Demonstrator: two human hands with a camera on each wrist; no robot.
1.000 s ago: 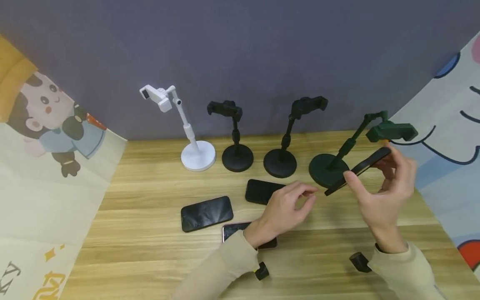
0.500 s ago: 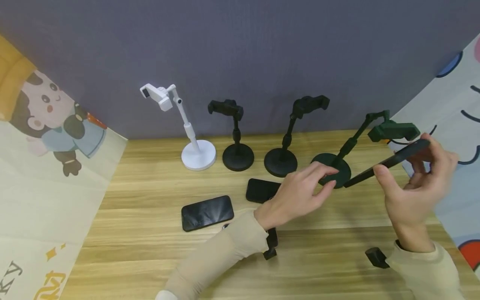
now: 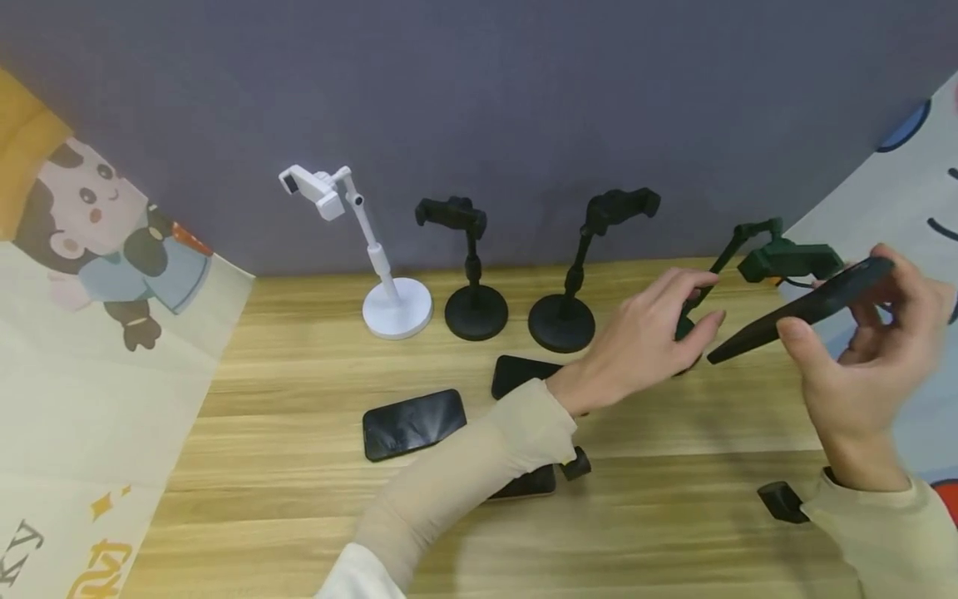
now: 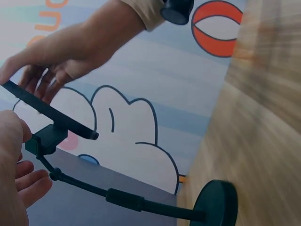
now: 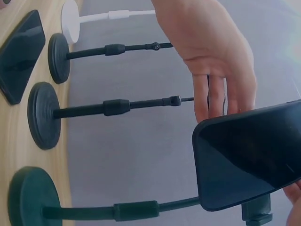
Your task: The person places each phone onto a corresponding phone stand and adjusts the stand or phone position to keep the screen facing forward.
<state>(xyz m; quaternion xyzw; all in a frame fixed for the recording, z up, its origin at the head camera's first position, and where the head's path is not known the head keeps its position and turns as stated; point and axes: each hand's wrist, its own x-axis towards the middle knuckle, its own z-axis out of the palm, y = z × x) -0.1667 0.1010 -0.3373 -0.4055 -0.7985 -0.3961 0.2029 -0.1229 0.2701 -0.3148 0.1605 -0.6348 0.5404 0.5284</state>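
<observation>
My right hand (image 3: 861,383) grips a dark smartphone (image 3: 812,314) by its edges, tilted in the air. It overlaps the clamp of the green phone stand (image 3: 793,260) in the head view. The phone's dark screen (image 5: 249,155) fills the lower right of the right wrist view. My left hand (image 3: 636,345) reaches in front of the green stand's pole, fingers extended and holding nothing. In the left wrist view, the left hand's fingers (image 4: 30,181) are beside the stand's clamp (image 4: 47,139). The green base is mostly hidden behind the left hand in the head view.
A white phone stand (image 3: 397,308) and two black phone stands (image 3: 475,312) line the back by a grey panel (image 3: 479,100). On the wooden table (image 3: 247,499) lie a smartphone (image 3: 414,424), another (image 3: 520,374), and a third (image 3: 535,482) partly under the left sleeve.
Both hands have moved right and slightly up toward the green stand, the right one carrying the smartphone close to its clamp. The stands and the phones on the table have stayed put.
</observation>
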